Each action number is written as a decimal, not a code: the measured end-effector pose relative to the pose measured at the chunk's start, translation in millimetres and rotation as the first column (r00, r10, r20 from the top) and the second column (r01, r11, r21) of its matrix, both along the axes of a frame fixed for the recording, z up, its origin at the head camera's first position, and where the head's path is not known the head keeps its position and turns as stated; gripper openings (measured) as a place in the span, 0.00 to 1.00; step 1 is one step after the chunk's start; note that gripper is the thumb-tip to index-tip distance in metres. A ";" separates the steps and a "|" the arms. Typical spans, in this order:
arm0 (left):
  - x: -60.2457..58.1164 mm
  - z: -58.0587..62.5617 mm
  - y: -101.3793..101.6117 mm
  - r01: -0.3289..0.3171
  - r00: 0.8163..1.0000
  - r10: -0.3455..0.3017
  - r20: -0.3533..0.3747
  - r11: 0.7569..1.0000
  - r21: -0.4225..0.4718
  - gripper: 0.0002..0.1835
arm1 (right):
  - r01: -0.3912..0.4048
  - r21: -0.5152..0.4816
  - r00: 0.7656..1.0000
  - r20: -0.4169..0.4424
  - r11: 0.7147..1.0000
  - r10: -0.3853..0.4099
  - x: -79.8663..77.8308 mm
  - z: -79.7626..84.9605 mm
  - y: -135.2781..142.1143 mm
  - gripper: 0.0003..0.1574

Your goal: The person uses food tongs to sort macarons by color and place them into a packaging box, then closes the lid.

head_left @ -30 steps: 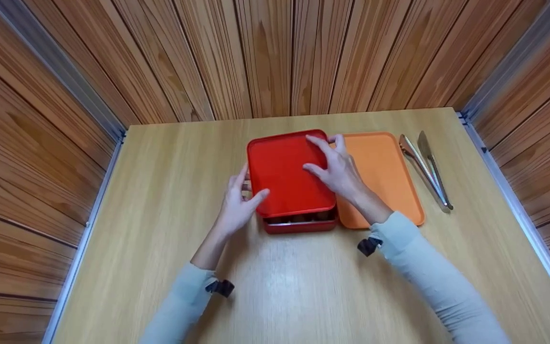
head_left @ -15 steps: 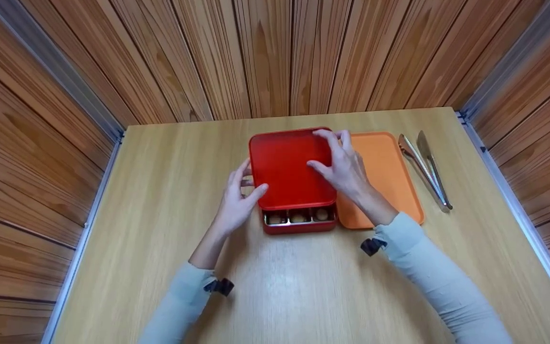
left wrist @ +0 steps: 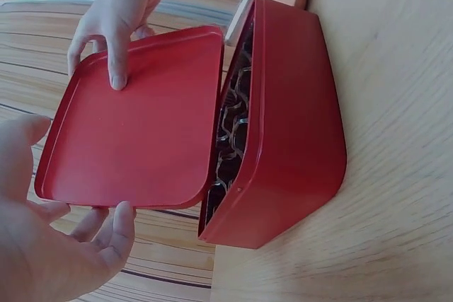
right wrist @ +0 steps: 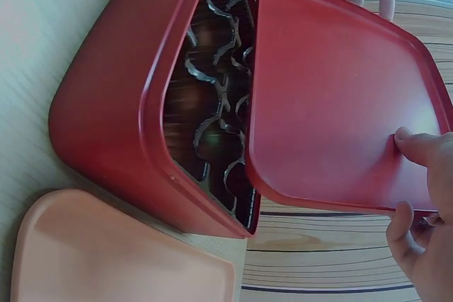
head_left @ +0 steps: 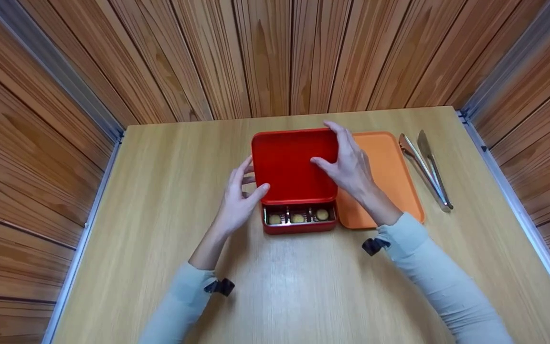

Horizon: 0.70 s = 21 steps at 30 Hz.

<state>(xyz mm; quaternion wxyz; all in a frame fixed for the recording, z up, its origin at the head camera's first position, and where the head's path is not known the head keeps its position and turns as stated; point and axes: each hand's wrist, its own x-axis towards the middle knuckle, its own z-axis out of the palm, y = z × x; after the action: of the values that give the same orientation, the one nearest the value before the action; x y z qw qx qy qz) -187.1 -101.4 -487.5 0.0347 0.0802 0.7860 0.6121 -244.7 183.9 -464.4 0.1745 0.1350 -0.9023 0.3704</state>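
Note:
A red lid (head_left: 295, 167) is raised at a tilt over a red box (head_left: 300, 229), its near edge low. Under that edge, in the head view, small round pale pieces (head_left: 322, 214) sit in a divided insert. My right hand (head_left: 351, 167) grips the lid's right side, thumb on its upper face and fingers at the edge. At the lid's left side my left hand (head_left: 237, 200) has its fingers loosely extended along the edge; whether it bears any weight I cannot tell. The right wrist view shows the insert's scalloped dividers (right wrist: 219, 90); the box's far part is hidden from above.
An orange tray (head_left: 389, 181) lies right of the box, close against it. Beyond it rest metal tongs (head_left: 423, 167) and a broad-bladed utensil (head_left: 428, 153). The wooden table (head_left: 170, 191) ends at a panelled wall behind.
The lid's near edge has moved back and the lid has tipped up, uncovering the front row of pale pieces. My right hand has shifted slightly right with it; the left hand has barely moved.

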 end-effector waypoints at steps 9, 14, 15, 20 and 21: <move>0.2 -1.4 2.0 -0.023 0.998 0.024 -0.058 1.000 0.021 0.41 | 0.023 0.015 1.000 -0.012 1.000 -0.022 5.1 6.7 2.1 0.37; 0.9 1.5 -0.2 -0.024 0.996 0.027 -0.081 0.999 0.033 0.37 | 0.003 0.027 0.999 -0.045 1.000 -0.001 9.8 10.0 4.8 0.29; 1.0 1.5 -0.8 -0.020 0.996 0.023 -0.086 0.999 0.031 0.37 | -0.005 0.029 0.998 -0.058 1.000 0.007 10.6 10.2 5.3 0.27; 1.4 0.2 -2.8 -0.005 0.994 0.008 -0.113 1.000 0.029 0.35 | -0.032 0.057 0.987 -0.152 0.998 0.041 15.1 9.4 5.9 0.23; 1.7 0.4 -2.9 -0.001 0.993 0.004 -0.115 1.000 0.028 0.35 | -0.031 0.067 0.984 -0.174 0.997 0.042 16.0 8.9 5.9 0.24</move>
<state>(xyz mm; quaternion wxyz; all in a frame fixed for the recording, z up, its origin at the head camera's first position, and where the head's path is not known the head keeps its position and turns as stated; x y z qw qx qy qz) -185.4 -104.3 -487.2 -0.0125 0.1147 0.7782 0.6174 -228.7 189.7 -455.5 0.2420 0.1892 -0.8921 0.3312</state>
